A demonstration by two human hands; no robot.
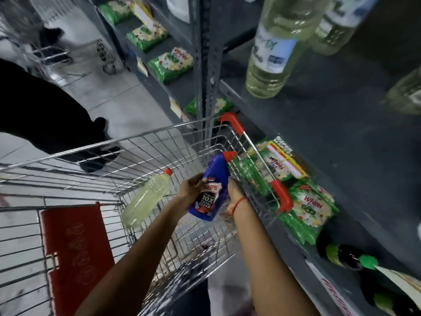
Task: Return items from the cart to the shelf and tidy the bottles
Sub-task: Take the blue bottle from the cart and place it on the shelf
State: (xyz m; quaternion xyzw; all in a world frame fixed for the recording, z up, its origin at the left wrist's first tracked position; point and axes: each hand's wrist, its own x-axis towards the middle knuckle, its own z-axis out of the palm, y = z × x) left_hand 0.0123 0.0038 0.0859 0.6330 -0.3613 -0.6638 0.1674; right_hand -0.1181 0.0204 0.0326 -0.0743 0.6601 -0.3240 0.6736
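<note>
Over the wire shopping cart (141,142) I hold a blue cleaner bottle (213,185) with a red cap between both hands. My left hand (192,187) grips its label side, and my right hand (235,190), with a red thread on the wrist, grips its right side. A pale yellow bottle (145,199) with a red cap lies on its side inside the cart, left of my hands. On the grey shelf (319,124) to the right stand pale yellow bottles (271,60) with white labels.
Green detergent packs (312,208) lie on the lower shelf right beside the cart, and more (170,65) fill the shelves further back. Dark bottles with green caps (350,258) lie at bottom right. A person in black (45,110) stands beyond the cart; the red child seat flap (75,252) is near me.
</note>
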